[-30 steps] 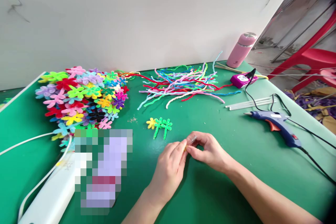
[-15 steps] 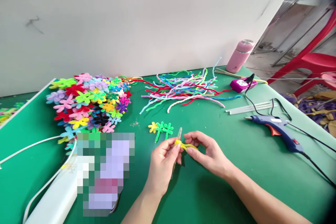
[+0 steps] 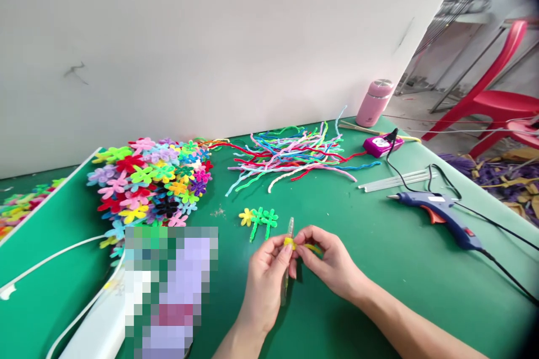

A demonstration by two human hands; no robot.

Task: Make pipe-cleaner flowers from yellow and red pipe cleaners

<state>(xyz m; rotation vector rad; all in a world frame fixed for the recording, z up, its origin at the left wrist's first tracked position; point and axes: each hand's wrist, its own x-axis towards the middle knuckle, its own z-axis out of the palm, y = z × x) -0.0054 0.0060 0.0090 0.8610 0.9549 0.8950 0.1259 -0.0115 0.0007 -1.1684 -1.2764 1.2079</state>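
Observation:
My left hand [image 3: 269,266] pinches a clear, tapered pen-like stick [image 3: 291,226], its tip pointing away from me and its other end emerging below the fingers. Round the stick, at my left fingertips, is wound a yellow pipe cleaner [image 3: 289,243]. My right hand [image 3: 332,261] is closed on the loose part of that pipe cleaner, just right of the stick, and a short tail passes behind its fingers. Beyond my hands lie a yellow flower [image 3: 245,217] and two green flower-shaped pieces with stems [image 3: 269,221], made of pipe cleaner.
At left is a heap of colourful fuzzy flowers [image 3: 143,174], with a white power strip [image 3: 101,314] and a pixelated area before it. Loose pipe cleaners [image 3: 295,157] lie at the back. Rightward are a glue gun [image 3: 438,213], glue sticks [image 3: 393,180], a purple box [image 3: 381,146] and a pink bottle [image 3: 374,104].
The hands were together over the stick; they then parted a little, showing the yellow pipe cleaner between them. Now my right fingers have moved in close to the stick. The view has shifted too.

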